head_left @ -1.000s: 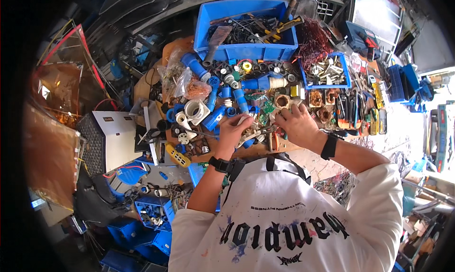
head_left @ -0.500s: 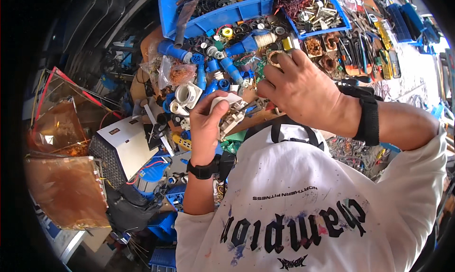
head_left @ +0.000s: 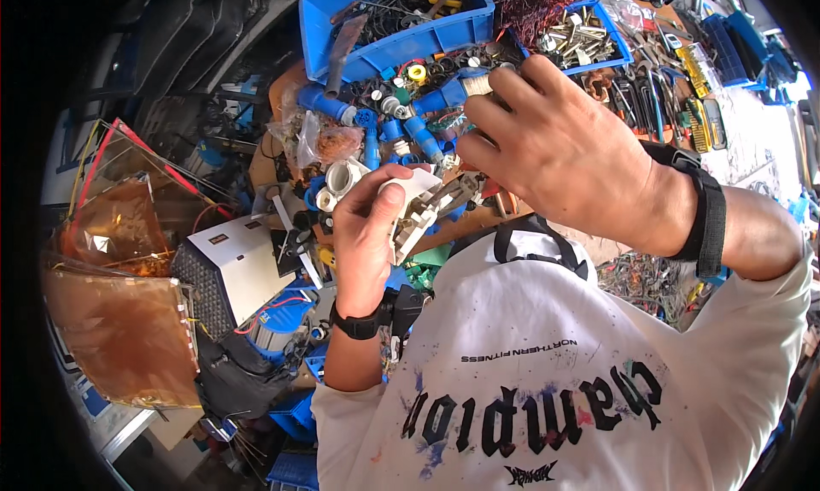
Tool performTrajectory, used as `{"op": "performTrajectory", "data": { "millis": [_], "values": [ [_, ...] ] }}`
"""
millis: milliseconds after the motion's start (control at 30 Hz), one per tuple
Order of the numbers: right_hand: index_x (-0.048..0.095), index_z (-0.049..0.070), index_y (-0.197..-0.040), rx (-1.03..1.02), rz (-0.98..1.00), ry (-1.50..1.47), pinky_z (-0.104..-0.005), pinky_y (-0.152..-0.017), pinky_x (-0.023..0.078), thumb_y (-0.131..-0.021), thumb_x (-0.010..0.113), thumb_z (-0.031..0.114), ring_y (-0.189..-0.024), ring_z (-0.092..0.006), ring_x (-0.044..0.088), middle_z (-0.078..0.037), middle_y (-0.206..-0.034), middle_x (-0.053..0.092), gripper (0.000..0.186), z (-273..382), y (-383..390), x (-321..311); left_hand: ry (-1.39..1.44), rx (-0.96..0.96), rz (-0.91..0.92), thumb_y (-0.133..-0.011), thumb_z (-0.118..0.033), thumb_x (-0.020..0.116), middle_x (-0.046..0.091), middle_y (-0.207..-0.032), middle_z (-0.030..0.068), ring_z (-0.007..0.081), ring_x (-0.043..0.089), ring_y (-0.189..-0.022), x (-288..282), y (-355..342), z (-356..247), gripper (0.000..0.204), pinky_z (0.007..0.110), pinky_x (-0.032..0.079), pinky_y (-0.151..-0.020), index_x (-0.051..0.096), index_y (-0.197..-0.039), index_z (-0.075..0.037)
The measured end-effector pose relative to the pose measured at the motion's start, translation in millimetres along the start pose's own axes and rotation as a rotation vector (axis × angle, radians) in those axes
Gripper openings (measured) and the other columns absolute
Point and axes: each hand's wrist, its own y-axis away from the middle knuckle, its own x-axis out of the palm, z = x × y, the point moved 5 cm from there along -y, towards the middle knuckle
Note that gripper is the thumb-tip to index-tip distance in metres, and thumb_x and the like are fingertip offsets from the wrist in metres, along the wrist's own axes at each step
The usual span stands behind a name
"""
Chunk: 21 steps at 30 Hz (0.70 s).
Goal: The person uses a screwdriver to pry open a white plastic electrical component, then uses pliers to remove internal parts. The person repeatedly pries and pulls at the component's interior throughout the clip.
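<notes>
Holding the white plastic fitting point(head_left: 416, 202) up above the cluttered worktop point(head_left: 478, 226), your left hand point(head_left: 367, 235) is closed round it, thumb pressed along its near face and the fingers wrapped behind. Your right hand point(head_left: 564, 153) sits just beside it, fingers curled down toward the fitting's far end and the heap below; whether those fingertips actually pinch anything you cannot tell from this view, since the back of the hand hides them.

The fitting looks like moulded hard plastic: light, stiff and smooth enough to slip if you squeeze only the flat faces. Its thinner tabs and clips are probably the weak points, so keep your grip on the thick body and let the thumb brace it rather than lever against an edge.

Below and beyond your hands lie blue pipe pieces point(head_left: 418, 132), a white pipe elbow point(head_left: 340, 182), a large blue bin point(head_left: 401, 29) of tools and a smaller blue tray point(head_left: 589, 34) of metal parts. A white box with a perforated side point(head_left: 226, 273) stands to your left.
</notes>
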Motion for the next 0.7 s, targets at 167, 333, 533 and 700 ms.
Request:
{"op": "performTrajectory", "data": {
  "millis": [167,333,533,700],
  "values": [
    [0.057,0.011,-0.089,0.002,0.045,0.035,-0.0338,-0.081,0.039,-0.076,0.060,0.020,-0.094,-0.0212,0.050,-0.005,-0.098,0.053,0.016,5,10,-12,-0.011,0.071,-0.003,-0.090,-0.021,0.070,0.066,-0.116,0.0178,0.0191,0.065,-0.100,7,10,-3,0.031,0.030,0.052,-0.087,0.064,-0.109,0.002],
    [0.058,0.010,-0.092,0.043,-0.030,0.064,-0.0383,-0.086,0.041,-0.077,0.059,0.022,-0.094,-0.0237,0.049,-0.006,-0.096,0.050,0.019,10,23,-24,-0.135,0.192,0.001,-0.088,-0.019,0.073,0.065,-0.117,0.0162,0.0192,0.064,-0.100,21,19,-18,0.032,0.031,0.051,-0.088,0.063,-0.109,0.002],
    [0.059,0.008,-0.097,0.039,-0.091,0.098,-0.0453,-0.093,0.043,-0.077,0.058,0.023,-0.093,-0.0264,0.052,-0.007,-0.094,0.050,0.024,13,37,-38,-0.124,0.255,0.001,-0.085,-0.019,0.075,0.063,-0.120,0.0195,0.0226,0.061,-0.107,33,30,-23,0.034,0.034,0.047,-0.094,0.064,-0.110,0.002],
    [0.058,0.007,-0.102,0.057,-0.075,0.106,-0.0500,-0.097,0.041,-0.079,0.055,0.021,-0.096,-0.0278,0.053,-0.008,-0.094,0.050,0.026,12,48,-53,-0.097,0.248,0.027,-0.086,-0.022,0.075,0.061,-0.122,0.0204,0.0229,0.061,-0.108,47,35,-27,0.037,0.035,0.047,-0.094,0.063,-0.112,0.003]
  ]
}}
